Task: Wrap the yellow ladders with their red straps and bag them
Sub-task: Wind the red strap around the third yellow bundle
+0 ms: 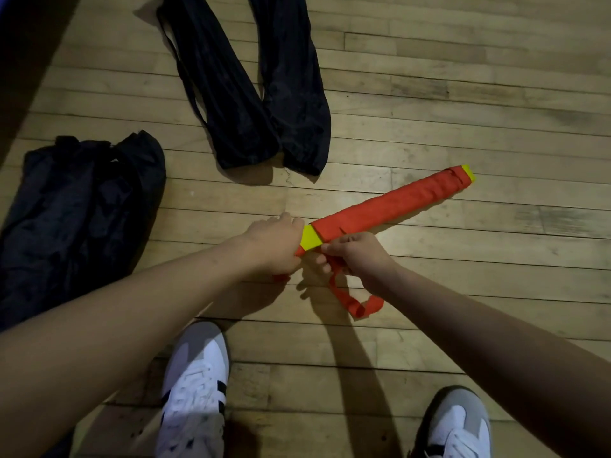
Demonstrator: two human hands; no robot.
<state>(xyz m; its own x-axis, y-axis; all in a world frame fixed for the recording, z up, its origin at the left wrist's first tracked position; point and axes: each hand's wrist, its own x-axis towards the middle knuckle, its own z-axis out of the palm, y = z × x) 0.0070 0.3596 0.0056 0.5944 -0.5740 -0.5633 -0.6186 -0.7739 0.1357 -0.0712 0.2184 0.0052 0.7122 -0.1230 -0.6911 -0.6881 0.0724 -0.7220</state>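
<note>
A folded yellow ladder (386, 211) is lying on the wooden floor (463, 94), running from just in front of the hands out toward two o'clock. A red strap (390, 206) is covering nearly its whole length in tight turns, so that yellow is showing only as a short band at the near end and a small tip at the far end. The wrapping is looking smooth, with slight wrinkles along it.

The left hand (276, 244) is clenching around the near end of the bundle, fingers curled over it. The right hand (355, 256) is pinching the loose tail of the strap just beside the yellow band, and the rest of that tail is drooping in a loop onto the boards toward five o'clock of the hand.

Two flat black bags (251, 87) are lying side by side at twelve o'clock, their near ends sitting near the bundle's middle but apart from it. A bulkier black bag (79, 213) is resting at nine o'clock, well apart from the left hand. Two white and grey shoes (195, 388) are standing at six o'clock, close below the forearms.

Bare boards are stretching wide from one to four o'clock, beyond the ladder's far tip. A dark edge is cutting the floor at ten to eleven o'clock.
</note>
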